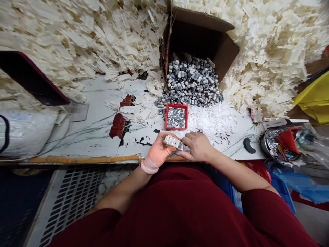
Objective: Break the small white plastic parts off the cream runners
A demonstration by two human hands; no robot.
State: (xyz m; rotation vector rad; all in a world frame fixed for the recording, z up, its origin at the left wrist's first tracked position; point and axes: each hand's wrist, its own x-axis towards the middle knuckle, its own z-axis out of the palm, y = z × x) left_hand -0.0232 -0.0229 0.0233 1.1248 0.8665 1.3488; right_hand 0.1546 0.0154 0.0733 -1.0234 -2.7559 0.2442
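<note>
My left hand (156,151), in an orange glove with a striped cuff, is closed around a white knobbly plastic piece (172,141) with greyish parts along it. The bare fingers of my right hand (196,146) are bent and pressed onto the piece's right end, partly hiding it. Just beyond both hands stands a red square tray (167,116) full of thin shiny metal pins (176,117). To its right lies a spread of small white bits (210,121). Whether a small part sits between my right fingertips is hidden.
A cardboard box (228,58) on its side spills grey-and-white small cylinders (195,80). Cream plastic strips (115,37) are heaped behind and on both sides. A dark-screened device (31,77) stands left; a metal bowl (266,145) of tools and a black curved piece (248,145) lie right.
</note>
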